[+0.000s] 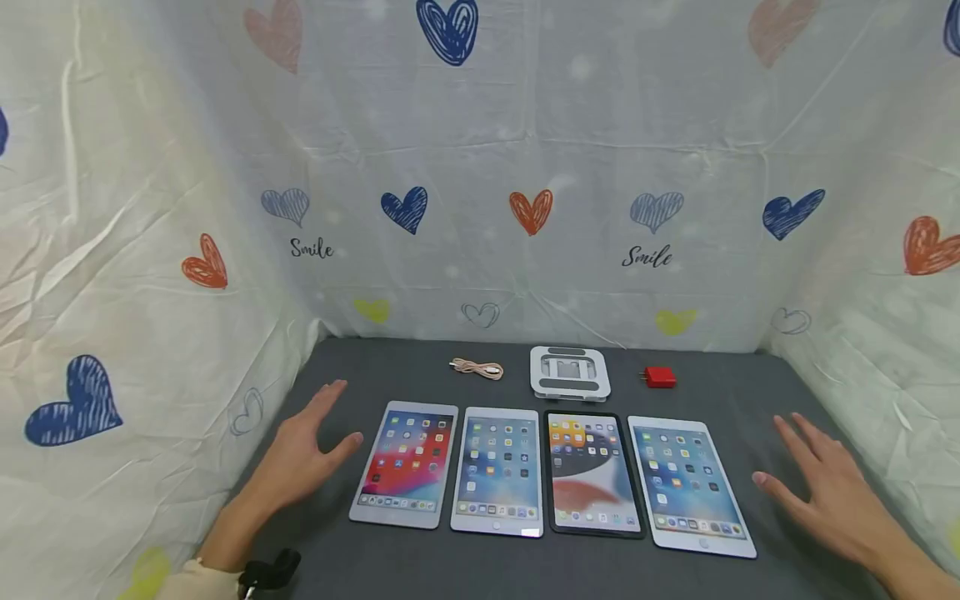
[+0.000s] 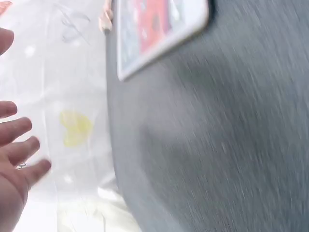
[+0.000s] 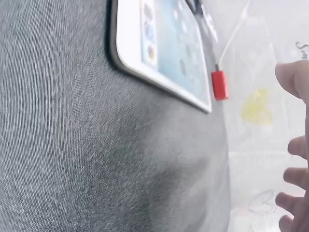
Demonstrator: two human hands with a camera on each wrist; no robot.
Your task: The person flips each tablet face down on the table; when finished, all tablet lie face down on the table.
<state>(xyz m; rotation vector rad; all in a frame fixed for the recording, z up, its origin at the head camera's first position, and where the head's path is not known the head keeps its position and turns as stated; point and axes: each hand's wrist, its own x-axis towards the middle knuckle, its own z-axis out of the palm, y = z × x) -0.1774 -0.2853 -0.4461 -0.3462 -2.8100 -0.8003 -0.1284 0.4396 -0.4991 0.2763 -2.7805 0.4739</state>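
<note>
Side by side on the dark grey table lie a white tablet with a red and blue screen (image 1: 408, 462), a white tablet with a blue screen (image 1: 498, 471), a black-framed tablet (image 1: 592, 471) and another white tablet (image 1: 690, 483) at the right. My left hand (image 1: 300, 450) is left of the row, fingers spread, holding nothing. To the right of the row my right hand (image 1: 828, 492) is likewise spread and holds nothing. Each wrist view shows the nearest tablet apart from that hand's fingers.
Behind the tablets lie a coiled cable (image 1: 477, 368), a folded white and grey stand (image 1: 570, 374) and a red charger plug (image 1: 660, 377). A white cloth with printed hearts (image 1: 480, 275) hangs at the back and both sides of the table (image 1: 420, 562).
</note>
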